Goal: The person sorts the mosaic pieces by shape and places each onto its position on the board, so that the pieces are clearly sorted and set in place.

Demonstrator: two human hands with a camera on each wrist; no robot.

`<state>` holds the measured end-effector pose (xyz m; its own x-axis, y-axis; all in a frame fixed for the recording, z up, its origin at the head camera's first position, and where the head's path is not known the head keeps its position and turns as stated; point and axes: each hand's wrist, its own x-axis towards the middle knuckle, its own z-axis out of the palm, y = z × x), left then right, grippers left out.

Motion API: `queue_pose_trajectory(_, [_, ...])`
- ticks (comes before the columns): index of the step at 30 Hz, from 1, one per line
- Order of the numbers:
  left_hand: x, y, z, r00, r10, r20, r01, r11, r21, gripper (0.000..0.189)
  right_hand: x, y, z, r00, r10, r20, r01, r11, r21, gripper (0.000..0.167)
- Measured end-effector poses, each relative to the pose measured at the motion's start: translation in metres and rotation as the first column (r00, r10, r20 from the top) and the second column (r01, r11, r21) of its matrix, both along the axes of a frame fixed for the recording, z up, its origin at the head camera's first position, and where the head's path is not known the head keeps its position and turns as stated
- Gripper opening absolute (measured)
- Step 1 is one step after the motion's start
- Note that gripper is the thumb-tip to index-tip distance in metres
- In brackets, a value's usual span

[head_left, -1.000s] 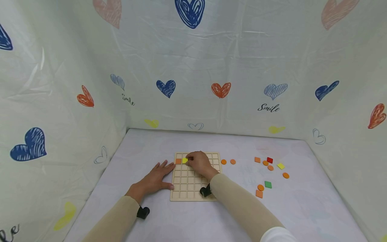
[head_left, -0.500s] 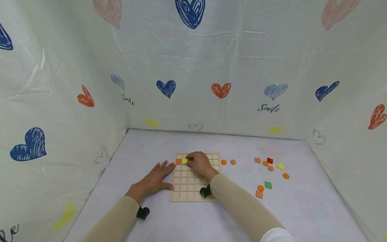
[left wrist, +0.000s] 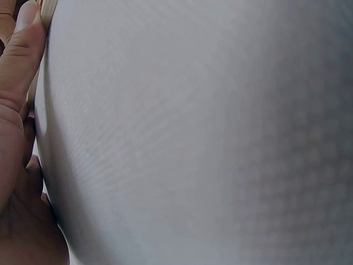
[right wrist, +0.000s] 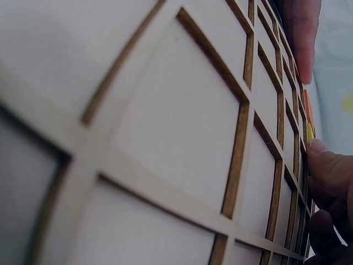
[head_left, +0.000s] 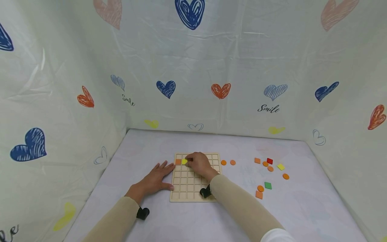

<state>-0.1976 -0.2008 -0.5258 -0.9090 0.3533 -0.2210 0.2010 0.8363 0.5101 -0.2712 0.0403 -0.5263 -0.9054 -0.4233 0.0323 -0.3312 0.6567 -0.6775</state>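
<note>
A pale wooden grid board [head_left: 183, 186] lies on the table. My right hand [head_left: 199, 163] reaches over it, fingers curled, pinching a yellow square tile [head_left: 184, 161] near the far left corner. In the right wrist view the thumb tip meets the edge of that yellow tile [right wrist: 310, 132]. Just left of it, an orange square tile [head_left: 178, 161] sits in the grid. My left hand [head_left: 152, 179] is spread flat, its fingertips and thumb touching the board's left edge. The left wrist view shows the thumb [left wrist: 22, 49] against the board's side.
Two orange discs [head_left: 223, 162] lie just right of the board. Farther right are several loose pieces, among them a red tile [head_left: 269, 161], a yellow tile [head_left: 281, 167], a green tile [head_left: 268, 185] and an orange square [head_left: 259, 195]. A heart-printed curtain [head_left: 193, 60] surrounds the table.
</note>
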Motion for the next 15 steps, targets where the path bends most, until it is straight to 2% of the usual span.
queue_pose_trajectory(15, [0.0005,-0.0002,-0.0002,1.000,-0.015,-0.018,0.015,1.000,0.000,0.103,0.0004,0.0005,-0.0007,1.000,-0.010,-0.003,0.010,1.000,-0.001,0.027])
